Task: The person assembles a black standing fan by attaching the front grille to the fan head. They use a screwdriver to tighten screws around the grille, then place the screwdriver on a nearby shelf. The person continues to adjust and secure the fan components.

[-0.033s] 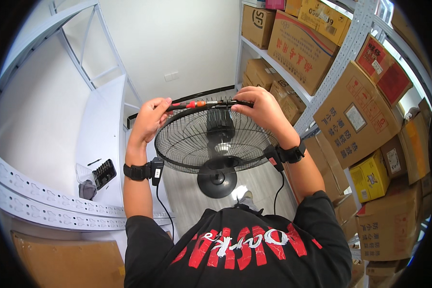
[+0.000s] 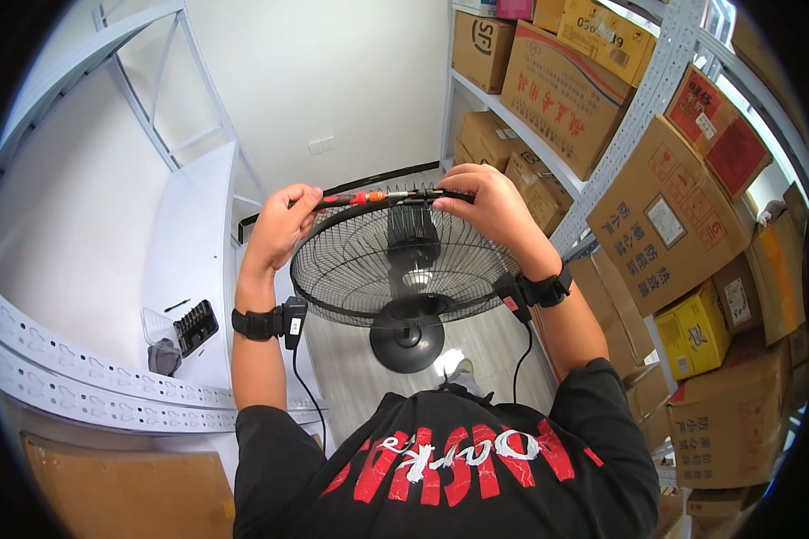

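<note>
A black standing fan (image 2: 404, 260) with a round wire guard and a round base is in front of me. My left hand (image 2: 280, 226) is closed around the handle end of a red and black screwdriver (image 2: 360, 198). The screwdriver lies almost level along the top of the guard, its metal shaft pointing right to a small dark fitting on the rim. My right hand (image 2: 492, 205) pinches the fan guard's rim just right of that fitting. Whether the tip sits in a screw is too small to tell.
On the white shelf at left lie an opened black bit case (image 2: 195, 325) and a grey cloth-like thing (image 2: 164, 357). Metal racks stand on both sides. Cardboard boxes (image 2: 670, 211) fill the right rack. Cables (image 2: 308, 386) hang from black wrist bands on both my arms.
</note>
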Available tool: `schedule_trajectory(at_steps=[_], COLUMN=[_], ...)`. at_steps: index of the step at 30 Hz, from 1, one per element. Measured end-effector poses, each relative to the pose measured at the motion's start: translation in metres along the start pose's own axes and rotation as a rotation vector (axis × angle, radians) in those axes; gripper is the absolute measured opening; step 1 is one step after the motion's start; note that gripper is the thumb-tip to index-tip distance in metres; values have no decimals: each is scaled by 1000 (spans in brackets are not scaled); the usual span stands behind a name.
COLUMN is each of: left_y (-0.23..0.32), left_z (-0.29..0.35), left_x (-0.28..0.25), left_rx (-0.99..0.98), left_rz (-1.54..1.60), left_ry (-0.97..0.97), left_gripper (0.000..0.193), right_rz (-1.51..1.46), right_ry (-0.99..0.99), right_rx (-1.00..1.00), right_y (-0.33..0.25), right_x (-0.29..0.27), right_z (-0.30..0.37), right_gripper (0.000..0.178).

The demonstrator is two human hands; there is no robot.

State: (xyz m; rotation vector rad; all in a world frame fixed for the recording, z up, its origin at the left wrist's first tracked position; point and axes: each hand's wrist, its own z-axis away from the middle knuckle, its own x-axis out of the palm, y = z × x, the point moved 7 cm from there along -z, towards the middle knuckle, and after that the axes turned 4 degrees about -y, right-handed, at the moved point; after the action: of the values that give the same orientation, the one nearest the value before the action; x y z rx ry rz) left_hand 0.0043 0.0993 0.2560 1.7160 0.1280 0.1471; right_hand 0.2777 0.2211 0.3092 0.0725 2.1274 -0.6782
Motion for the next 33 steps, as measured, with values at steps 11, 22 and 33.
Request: schedule_trajectory(at_steps=[11,22,33], left_y=[4,-1,23], left_z=[7,11,10], left_x=[-4,1,4], left_rx=[146,-269,274], left_rz=[-180,-106,-363], left_ry=[115,37,-5], left_gripper=[20,57,13], right_rz=[13,-17,7], right_ry=[6,10,2], right_rx=[-39,-2,-67], right_y=[-2,-5,-5], right_x=[2,-1,-1], right_z=[-3,1,-1], right_gripper=[31,32,28])
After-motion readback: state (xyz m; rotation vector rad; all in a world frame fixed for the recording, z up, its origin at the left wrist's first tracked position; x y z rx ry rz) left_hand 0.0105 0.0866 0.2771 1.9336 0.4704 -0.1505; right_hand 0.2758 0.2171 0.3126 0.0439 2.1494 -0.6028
